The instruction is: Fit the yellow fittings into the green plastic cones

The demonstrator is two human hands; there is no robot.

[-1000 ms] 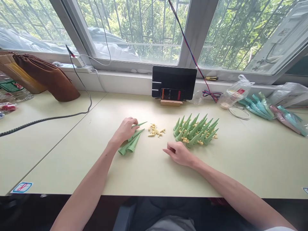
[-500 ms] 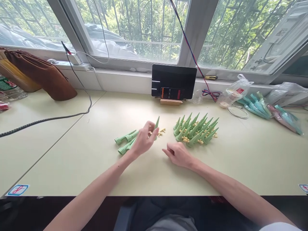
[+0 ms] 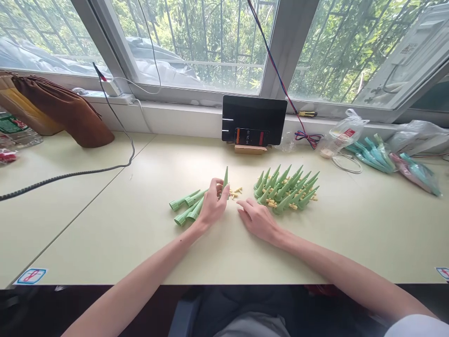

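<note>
My left hand [image 3: 212, 206] is closed round a green plastic cone [image 3: 225, 180], held with its tip pointing up. It hovers just left of a small heap of yellow pieces [image 3: 236, 192]. A few loose green cones [image 3: 187, 206] lie on the table to the left of that hand. My right hand [image 3: 257, 218] rests on the table with its fingers curled, reaching toward the yellow pieces; whether it grips one I cannot see. Beside it, to the right, lies a pile of green cones with yellow pieces fitted [image 3: 286, 189].
A dark tablet [image 3: 254, 114] and a phone [image 3: 251, 137] stand at the back by the window sill. A brown bag [image 3: 65, 110] and a black cable [image 3: 70, 174] are at the left. Plastic bags with teal cones [image 3: 377, 152] lie at the right.
My left hand picked one green cone off the loose group and carried it right, toward the yellow pieces. My right hand slid slightly up toward the same heap.
</note>
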